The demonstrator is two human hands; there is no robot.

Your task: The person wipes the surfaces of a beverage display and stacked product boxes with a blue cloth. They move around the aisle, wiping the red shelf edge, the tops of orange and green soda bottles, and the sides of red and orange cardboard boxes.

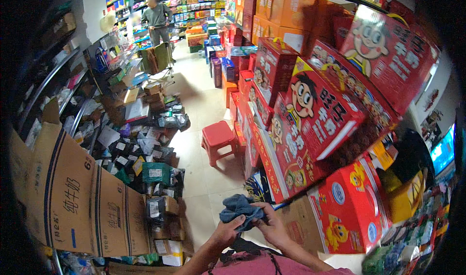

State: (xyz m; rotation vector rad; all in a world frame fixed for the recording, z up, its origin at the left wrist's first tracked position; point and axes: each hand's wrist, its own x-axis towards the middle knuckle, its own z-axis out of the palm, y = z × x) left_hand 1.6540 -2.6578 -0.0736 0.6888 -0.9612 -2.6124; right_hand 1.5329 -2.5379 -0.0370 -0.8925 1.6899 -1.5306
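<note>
A crumpled blue-grey cloth [242, 210] is bunched between my two hands, in front of my pink top. My left hand [228, 231] grips its lower left side, the thumb lying over the fabric. On the cloth's right side, my right hand [267, 222] pinches it between thumb and fingers. Folds hide some of the fingertips. Beyond the hands a red plastic stool [219, 138] stands on the pale tiled floor [196, 187].
Red milk gift boxes [309, 111] are stacked high close on my right. Tall cardboard cartons [76, 195] stand at my left, beside a heap of wrapped parcels [145, 147]. A folding chair [154, 60] and a standing person [156, 18] are farther down the aisle, before stocked shelves [196, 5].
</note>
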